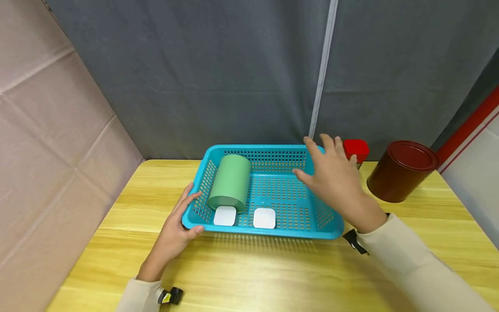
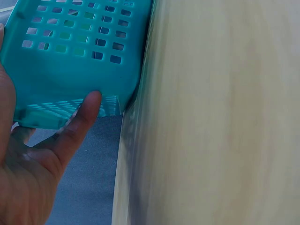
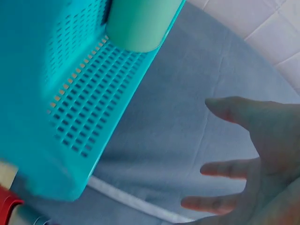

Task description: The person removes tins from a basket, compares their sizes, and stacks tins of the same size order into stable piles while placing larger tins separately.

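Note:
A turquoise plastic basket (image 1: 273, 234) with slotted walls sits on the wooden table. Inside at its left lies a green cylinder (image 1: 231, 180). Two white rounded-square pieces (image 1: 264, 218) are near the basket's front wall. My left hand (image 1: 175, 232) spans the front left corner, its thumb against the front side and a fingertip over the left rim. In the left wrist view, a straight digit touches the basket's outside. Over the basket's right end hovers my right hand (image 1: 335, 180), fingers spread and holding nothing; the right wrist view shows it apart from the basket.
Behind the right hand is a container with a red lid (image 1: 356, 148), partly hidden. A dark red can (image 1: 401, 171) stands at the table's right. A grey curtain (image 1: 234, 86) hangs at the back, with a pale wall covering (image 1: 50, 151) on the left.

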The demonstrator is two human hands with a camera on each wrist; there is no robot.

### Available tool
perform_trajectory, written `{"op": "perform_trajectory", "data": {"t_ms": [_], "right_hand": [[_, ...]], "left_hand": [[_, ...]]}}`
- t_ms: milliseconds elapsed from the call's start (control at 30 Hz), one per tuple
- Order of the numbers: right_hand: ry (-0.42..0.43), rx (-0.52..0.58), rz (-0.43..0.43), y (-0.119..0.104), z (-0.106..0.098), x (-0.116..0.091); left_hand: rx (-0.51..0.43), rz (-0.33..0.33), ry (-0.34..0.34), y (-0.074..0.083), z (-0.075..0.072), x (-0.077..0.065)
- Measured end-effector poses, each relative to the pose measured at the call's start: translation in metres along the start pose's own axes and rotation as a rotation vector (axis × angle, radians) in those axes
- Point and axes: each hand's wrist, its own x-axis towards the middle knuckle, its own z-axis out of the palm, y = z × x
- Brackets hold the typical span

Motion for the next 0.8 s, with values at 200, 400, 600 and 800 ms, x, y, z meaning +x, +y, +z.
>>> {"op": "perform_trajectory", "data": {"t_ms": [200,400,600,800], "right_hand": [[-0.078,0.021,-0.080,-0.015,0.003,0.008],[-0.077,0.042,-0.170,-0.022,0.010,0.017],[-0.098,0.016,-0.233,-0.030,0.019,0.030],[-0.153,0.006,-0.258,-0.040,0.028,0.043]], "left_hand": [[0.004,0.002,0.001,0.000,0.000,-0.001],[0.010,0.005,0.000,0.000,0.001,-0.001],[0.002,0.001,0.004,0.000,0.001,-0.002],[0.007,0.004,0.005,0.000,0.000,-0.002]]}}
